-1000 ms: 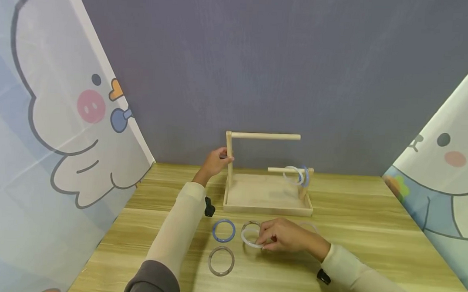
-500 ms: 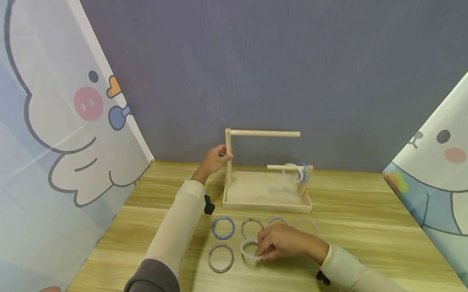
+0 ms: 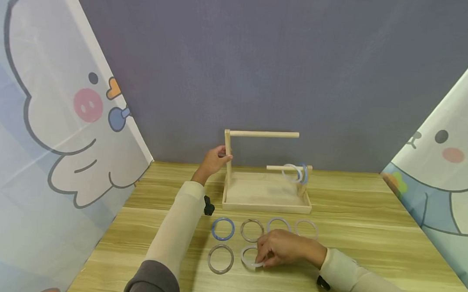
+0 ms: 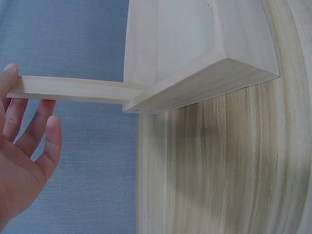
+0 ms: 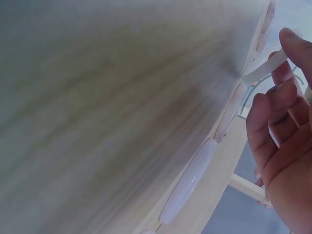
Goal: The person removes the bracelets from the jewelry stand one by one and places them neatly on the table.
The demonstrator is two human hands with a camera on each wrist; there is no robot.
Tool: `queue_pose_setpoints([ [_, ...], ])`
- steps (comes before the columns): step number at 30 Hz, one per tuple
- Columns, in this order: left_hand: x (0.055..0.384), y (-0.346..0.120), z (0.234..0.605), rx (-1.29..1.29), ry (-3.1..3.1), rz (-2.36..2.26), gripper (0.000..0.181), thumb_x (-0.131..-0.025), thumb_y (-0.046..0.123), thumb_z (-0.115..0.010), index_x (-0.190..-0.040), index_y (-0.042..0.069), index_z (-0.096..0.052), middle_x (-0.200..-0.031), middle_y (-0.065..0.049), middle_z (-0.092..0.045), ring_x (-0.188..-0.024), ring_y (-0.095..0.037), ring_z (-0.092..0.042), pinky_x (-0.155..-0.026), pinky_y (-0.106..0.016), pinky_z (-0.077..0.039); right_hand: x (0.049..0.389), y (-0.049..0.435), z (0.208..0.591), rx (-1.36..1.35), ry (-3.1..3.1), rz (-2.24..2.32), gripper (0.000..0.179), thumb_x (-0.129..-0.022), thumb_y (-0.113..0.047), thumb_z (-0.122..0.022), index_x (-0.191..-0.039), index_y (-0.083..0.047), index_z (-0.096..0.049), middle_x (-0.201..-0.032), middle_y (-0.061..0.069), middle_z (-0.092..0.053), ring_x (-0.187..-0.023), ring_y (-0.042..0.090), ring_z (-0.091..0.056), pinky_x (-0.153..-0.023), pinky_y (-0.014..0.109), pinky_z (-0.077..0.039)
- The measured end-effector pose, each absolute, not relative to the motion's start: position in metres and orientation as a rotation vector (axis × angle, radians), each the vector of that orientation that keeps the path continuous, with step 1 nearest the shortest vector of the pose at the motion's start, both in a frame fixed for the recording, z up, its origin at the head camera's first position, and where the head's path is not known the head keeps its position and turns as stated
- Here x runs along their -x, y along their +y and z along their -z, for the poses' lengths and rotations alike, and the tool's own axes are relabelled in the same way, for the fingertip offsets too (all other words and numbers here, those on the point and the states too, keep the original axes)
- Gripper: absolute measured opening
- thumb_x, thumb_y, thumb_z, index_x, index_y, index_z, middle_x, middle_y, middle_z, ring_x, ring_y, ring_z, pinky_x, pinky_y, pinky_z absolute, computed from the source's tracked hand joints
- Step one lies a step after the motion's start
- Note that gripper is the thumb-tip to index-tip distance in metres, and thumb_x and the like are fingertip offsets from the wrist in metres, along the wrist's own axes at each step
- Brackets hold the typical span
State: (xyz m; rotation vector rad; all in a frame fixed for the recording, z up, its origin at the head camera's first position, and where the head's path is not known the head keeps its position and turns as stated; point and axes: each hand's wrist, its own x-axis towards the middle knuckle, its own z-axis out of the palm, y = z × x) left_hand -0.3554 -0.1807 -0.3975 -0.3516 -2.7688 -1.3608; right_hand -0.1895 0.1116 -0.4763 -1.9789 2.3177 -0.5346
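My left hand (image 3: 213,160) grips the tall upright post (image 3: 228,145) of a wooden bangle stand, thumb on one side and fingers on the other; the post (image 4: 73,89) lies across the left wrist view. With thumb and fingers my right hand (image 3: 280,247) pinches a white bangle (image 3: 246,263) low at the tabletop. That bangle (image 5: 268,67) looks tilted against the table in the right wrist view. Beside it lies a grey-brown bangle (image 3: 219,272). Behind are a blue bangle (image 3: 222,239), a brown bangle (image 3: 242,230), a lilac bangle (image 3: 279,219) and a pale pink bangle (image 3: 307,221).
The stand's tray base (image 3: 266,207) sits at the table's back. A second white bangle (image 3: 283,174) and a second blue bangle (image 3: 305,175) hang on its lower bar (image 3: 274,168); nothing hangs on the upper bar (image 3: 263,134). A grey wall (image 3: 261,68) rises behind.
My right hand has brought the white bangle toward me, from over the brown bangle to a spot in front of it. The lilac bangle has come into view. My left hand stays on the post.
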Motion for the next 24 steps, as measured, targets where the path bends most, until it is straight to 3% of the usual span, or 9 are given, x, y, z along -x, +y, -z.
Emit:
queue_pose_setpoints([
  [24,0.3562,-0.1812,0.3996,0.337,-2.781,1.347,0.047,-0.103,0.038,-0.060,-0.144,0.015,-0.054,-0.146,-0.013,-0.057,-0.133,-0.035,-0.055,-0.106,-0.054,-0.050,0.1897,0.1085,0.4829,1.859,2.289,0.378,0.016,-0.078,-0.031,-0.086,-0.092,-0.027,-0.080,-0.091,-0.019,-0.069,-0.078,-0.018,-0.053,-0.073,-0.001,-0.039],
])
